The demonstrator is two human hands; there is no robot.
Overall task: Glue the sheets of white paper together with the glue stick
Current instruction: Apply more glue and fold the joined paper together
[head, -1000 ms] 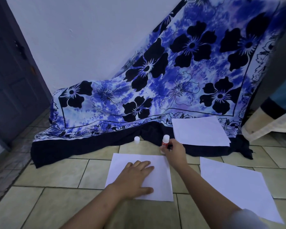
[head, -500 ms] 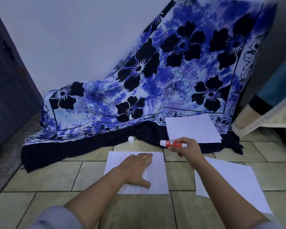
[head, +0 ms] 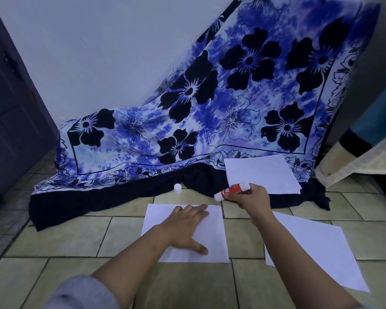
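- Sleeve (head: pixel 80 293): grey, at the near edge of the view, on the left arm.
- Left hand (head: pixel 185 230): palm down on the central sheet (head: pixel 216 237); fingers straight and close together, thumb spread to the right, pressing the paper flat on the tiled floor (head: pixel 60 237).
- Central sheet: white paper, lying square to the viewer on the floor.
- Right sheet (head: pixel 310 248): white paper, flat on the floor to the right of the central sheet and apart from it; its near left part is hidden by the right forearm.
- Right hand (head: pixel 252 198): held above the floor just beyond the far right corner of the central sheet; fingers curled round the glue stick (head: pixel 232 190).
- Glue stick: red body, white ends, no cap on it; held nearly level, the free end pointing left and slightly down, near the far right corner of the central sheet.
- Cap (head: pixel 177 188): small and white, standing on the floor at the dark hem of the cloth (head: pixel 187 130), beyond the far edge of the central sheet.
- Far sheet (head: pixel 265 172): white paper resting on the lower border of the cloth, behind the right hand.
- Cloth: blue and white with black flowers, draped from the wall (head: pixel 98 52) down onto the floor.
- Door (head: pixel 9 108): dark, at the far left edge of the floor.
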